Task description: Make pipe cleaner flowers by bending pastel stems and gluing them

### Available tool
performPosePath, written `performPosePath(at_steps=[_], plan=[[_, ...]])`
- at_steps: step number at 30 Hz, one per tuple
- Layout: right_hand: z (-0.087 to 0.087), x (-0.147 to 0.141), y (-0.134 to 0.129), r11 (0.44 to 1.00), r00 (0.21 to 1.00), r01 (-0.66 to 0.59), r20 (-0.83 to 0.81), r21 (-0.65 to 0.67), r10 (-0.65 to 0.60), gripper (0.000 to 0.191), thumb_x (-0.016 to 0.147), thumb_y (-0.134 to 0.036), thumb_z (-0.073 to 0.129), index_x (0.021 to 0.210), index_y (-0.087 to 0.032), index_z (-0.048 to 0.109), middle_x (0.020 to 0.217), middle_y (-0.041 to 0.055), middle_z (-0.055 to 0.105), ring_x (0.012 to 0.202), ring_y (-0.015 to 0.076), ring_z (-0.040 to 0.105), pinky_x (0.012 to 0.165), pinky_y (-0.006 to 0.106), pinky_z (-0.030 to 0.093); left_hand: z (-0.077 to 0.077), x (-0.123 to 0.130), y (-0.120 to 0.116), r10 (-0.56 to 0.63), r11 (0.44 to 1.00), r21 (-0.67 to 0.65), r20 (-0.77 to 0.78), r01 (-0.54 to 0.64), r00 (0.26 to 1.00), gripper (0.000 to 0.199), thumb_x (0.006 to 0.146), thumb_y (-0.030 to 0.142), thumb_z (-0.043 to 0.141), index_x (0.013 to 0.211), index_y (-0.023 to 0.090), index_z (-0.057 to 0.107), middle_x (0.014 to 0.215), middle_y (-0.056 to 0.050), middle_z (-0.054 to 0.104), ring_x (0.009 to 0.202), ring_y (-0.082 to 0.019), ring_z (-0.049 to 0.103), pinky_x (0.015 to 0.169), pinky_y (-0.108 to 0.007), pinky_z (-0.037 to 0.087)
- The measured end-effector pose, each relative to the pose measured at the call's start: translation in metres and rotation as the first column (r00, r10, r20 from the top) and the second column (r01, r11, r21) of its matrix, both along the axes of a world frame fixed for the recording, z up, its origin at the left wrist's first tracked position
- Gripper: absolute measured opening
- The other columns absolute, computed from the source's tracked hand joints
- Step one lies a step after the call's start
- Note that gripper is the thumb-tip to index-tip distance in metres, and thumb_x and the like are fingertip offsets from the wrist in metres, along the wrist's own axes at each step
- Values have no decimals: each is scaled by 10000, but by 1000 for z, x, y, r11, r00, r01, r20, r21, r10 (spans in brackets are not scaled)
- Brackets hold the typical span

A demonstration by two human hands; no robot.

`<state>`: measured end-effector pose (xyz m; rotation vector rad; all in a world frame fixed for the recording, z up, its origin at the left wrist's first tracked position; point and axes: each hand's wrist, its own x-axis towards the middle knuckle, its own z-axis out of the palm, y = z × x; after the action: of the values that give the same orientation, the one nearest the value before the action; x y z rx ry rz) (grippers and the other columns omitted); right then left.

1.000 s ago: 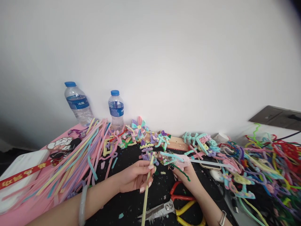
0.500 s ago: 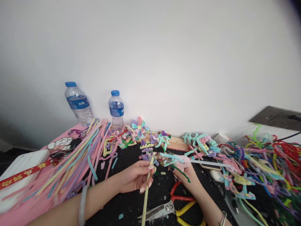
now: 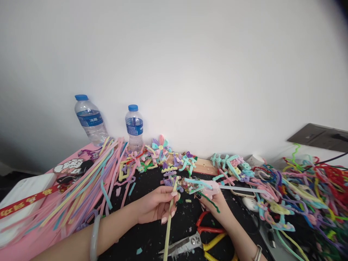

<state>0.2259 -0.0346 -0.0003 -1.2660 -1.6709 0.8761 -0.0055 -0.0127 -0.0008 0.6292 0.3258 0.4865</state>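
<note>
My left hand (image 3: 157, 204) pinches a pale yellow pipe cleaner (image 3: 168, 235) between thumb and fingers. Its short upper end sticks up past my thumb, and the long part hangs down to the bottom edge. My right hand (image 3: 220, 207) is wrapped round a pink glue gun (image 3: 212, 189), its nozzle end pointing left toward the yellow tip but apart from it. A long whitish glue stick (image 3: 241, 189) runs out of the gun's back. A dark green pipe cleaner (image 3: 210, 201) lies across the front of my right hand. Below rest scissors (image 3: 187, 243) with red and yellow handles, blades to the left.
Loose pastel pipe cleaners (image 3: 81, 188) spread over the pink surface at left. Two water bottles (image 3: 134, 125) stand against the wall. Finished pipe-cleaner shapes (image 3: 160, 146) line the back, and a tangled multicoloured pile (image 3: 307, 192) fills the right. A black mat (image 3: 130, 239) carries scraps.
</note>
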Motion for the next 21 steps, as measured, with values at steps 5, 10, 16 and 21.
performPosePath(at_steps=[5,10,16,21], plan=[[0,0,0,1000,1000,-22,-4,7,22,298,778,-360,593,1011,-175,612,877,70,664,796,236,618,739,330,500,1,0,0,2,1000,7,-5,-2,1000,134,811,237,569,739,124,562,576,-63,651,310,-68,490,312,-150,361],[-2,2,0,1000,1000,2,17,6,-2,291,767,-358,602,983,-163,618,874,78,664,814,250,618,754,349,495,3,0,0,-3,1000,19,-11,3,1000,151,818,243,559,727,122,557,567,-62,648,304,-64,482,306,-149,349],[-5,3,-1,1000,1000,1,12,-13,-1,300,768,-354,598,996,-159,610,918,89,663,847,257,617,775,355,489,-1,0,1,-8,1000,19,-15,8,1000,140,825,238,546,738,129,550,575,-60,648,309,-67,484,306,-154,334],[-4,2,0,1000,1000,-16,-14,-14,16,278,770,-352,601,980,-171,618,915,84,671,856,248,618,794,351,485,-1,0,1,-14,1000,27,-15,14,1000,150,824,250,547,731,132,545,564,-53,643,307,-68,483,307,-155,323]])
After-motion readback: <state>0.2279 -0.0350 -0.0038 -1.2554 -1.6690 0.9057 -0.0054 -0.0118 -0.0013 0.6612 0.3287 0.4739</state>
